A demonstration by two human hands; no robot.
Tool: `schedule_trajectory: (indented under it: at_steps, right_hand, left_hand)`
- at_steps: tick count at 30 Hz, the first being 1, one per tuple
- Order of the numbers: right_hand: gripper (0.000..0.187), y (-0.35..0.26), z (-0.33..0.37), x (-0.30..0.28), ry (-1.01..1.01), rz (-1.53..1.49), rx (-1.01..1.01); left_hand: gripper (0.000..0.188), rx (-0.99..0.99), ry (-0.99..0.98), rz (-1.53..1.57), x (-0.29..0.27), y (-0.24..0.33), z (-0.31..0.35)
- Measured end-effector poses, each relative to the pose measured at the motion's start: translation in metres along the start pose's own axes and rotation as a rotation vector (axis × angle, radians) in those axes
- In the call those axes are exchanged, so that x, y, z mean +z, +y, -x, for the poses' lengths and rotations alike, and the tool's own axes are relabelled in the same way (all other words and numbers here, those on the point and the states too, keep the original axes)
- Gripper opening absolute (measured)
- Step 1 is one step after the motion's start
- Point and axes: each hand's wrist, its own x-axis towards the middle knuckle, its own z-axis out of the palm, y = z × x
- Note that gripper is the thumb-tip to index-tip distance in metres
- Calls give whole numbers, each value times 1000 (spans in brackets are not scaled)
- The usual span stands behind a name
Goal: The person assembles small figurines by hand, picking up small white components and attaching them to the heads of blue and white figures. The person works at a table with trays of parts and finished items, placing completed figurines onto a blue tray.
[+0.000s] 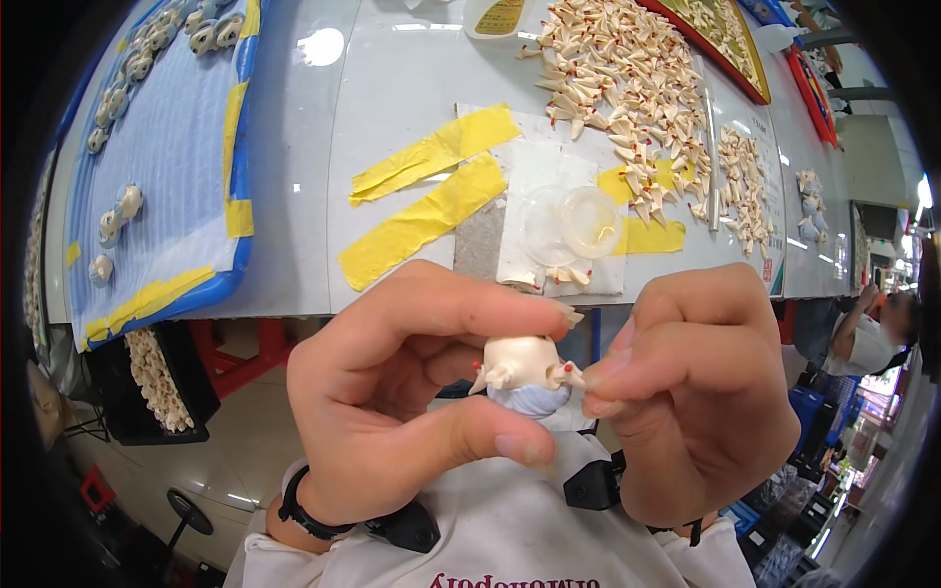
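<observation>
Between the thumb and index finger of my left hand (392, 382) is a small cream figurine part (522, 358) with a pale blue rounded underside. Little cream pieces with red spots stick out at its left and right. The fingertips of my right hand (701, 392) pinch the small red-tipped piece (569, 373) on the right side, which touches the figurine part. Whether that piece is fixed to it I cannot tell. Both hands are held up just in front of the table's near edge.
Beyond my hands, clear plastic dishes (591, 221) sit on a board beside yellow tape strips (431, 216). A heap of cream red-tipped pieces (627, 73) spreads behind. A blue tray (233, 279) with several figurines lies left, a black bin (204, 392) below it. Another person (867, 333) is at far right.
</observation>
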Motion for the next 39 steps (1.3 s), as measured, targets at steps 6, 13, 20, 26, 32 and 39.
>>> schedule_trajectory:
  at_steps: [6, 13, 20, 26, 32, 39]
  right_hand:
    - [10, -7, 1, 0, 17, 18, 73]
    - [11, -10, 10, 21, 260, -18, 131]
    - [13, -8, 4, 11, 73, 84, 49]
    - [14, 4, 3, 1, -44, 78, -34]
    - [16, 8, 1, 2, -55, 115, -101]
    - [20, 10, 0, 4, -2, 57, -75]
  left_hand:
    - [49, 141, -86, -92, -7, -5, 0]
    - [44, 231, -160, -215, -14, -5, -2]
    - [46, 310, -171, -284, -16, -9, -2]
    - [49, 258, -159, -246, -19, -8, -1]
    - [49, 277, -153, -282, -23, -12, 2]
    - [47, 532, -182, -443, -23, -15, -3]
